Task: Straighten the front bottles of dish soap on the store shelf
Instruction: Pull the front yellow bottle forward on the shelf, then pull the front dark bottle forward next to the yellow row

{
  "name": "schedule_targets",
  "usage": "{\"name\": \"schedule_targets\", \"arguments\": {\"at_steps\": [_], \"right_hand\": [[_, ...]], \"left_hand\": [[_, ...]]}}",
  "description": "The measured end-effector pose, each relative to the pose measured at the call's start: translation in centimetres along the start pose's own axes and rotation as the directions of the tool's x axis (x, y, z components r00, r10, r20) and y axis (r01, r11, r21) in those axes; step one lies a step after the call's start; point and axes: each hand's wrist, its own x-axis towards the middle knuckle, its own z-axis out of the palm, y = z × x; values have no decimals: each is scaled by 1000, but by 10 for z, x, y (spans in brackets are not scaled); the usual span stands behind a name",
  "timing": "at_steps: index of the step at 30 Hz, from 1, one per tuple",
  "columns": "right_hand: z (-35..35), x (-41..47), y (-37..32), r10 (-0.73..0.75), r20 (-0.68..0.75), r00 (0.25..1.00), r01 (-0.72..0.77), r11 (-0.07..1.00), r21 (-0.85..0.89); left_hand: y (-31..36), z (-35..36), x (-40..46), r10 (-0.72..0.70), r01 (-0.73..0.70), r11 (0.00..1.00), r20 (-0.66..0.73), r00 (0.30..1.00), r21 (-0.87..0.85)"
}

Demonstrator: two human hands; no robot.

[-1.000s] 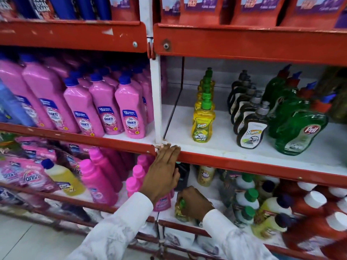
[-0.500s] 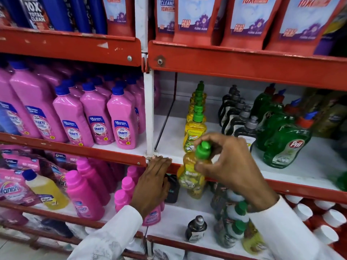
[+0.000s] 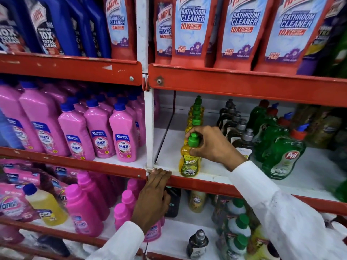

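A yellow dish soap bottle (image 3: 188,163) with a green cap stands upright at the front edge of the white middle shelf (image 3: 309,171), heading a row of like bottles behind it. My right hand (image 3: 210,144) grips its neck and cap from the right. My left hand (image 3: 152,196) rests flat against the red shelf rail (image 3: 197,183) near the white upright, fingers on the edge, holding nothing. To the right stand a row of dark soap bottles (image 3: 242,139) with grey caps and a green Pril bottle (image 3: 281,154) leaning left.
Pink Shakti bottles (image 3: 123,136) fill the left bay. Harpic pouches (image 3: 242,29) hang over the red rail above. On the lower shelf are pink bottles (image 3: 84,212), a yellow bottle (image 3: 45,207), green-capped bottles (image 3: 238,228) and a small dark bottle (image 3: 197,243).
My right hand lifted the yellow bottle from the lower shelf up to the middle shelf and set it at the front of its row. My left hand stayed on the rail.
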Motion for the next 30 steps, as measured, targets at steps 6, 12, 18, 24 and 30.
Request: {"name": "schedule_targets", "arguments": {"at_steps": [6,12,18,24,30], "right_hand": [[2,-7,10,8,-44,999,-5,997,77],[8,-42,29,-12,-223,975,36,994,102],[34,-123,57,105,-298,949,-21,962,272],[130,-162,114,212,238,948,-247,960,131],[184,-163,128,224,382,897,-253,967,25]], "left_hand": [[8,6,-2,41,-38,996,-35,999,83],[27,19,-3,110,-105,987,-30,993,122],[44,27,-3,152,-148,983,-24,988,109],[47,27,-2,148,-146,975,2,989,168],[49,20,-2,115,-127,971,70,991,200]]}}
